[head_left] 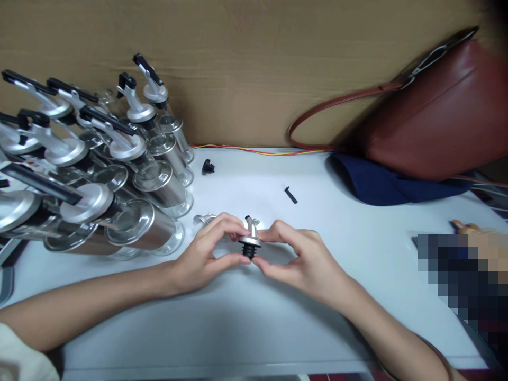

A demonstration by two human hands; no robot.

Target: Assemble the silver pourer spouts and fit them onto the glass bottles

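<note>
The left hand [206, 250] and right hand [311, 259] pinch a silver metal pourer [251, 239]; ribbed black stopper [248, 250] fitted, slim black lever [291, 195] apparently pending.

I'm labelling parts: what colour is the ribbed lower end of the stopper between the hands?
The ribbed end is black, seen best in the head view.

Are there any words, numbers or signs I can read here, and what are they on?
None that I can read.
Glass bottles: any tiny marks are too small or blurred to read.
Stopper between the left hand and right hand: no lettering shows.
Reddish-brown bag: no lettering shows.
</note>
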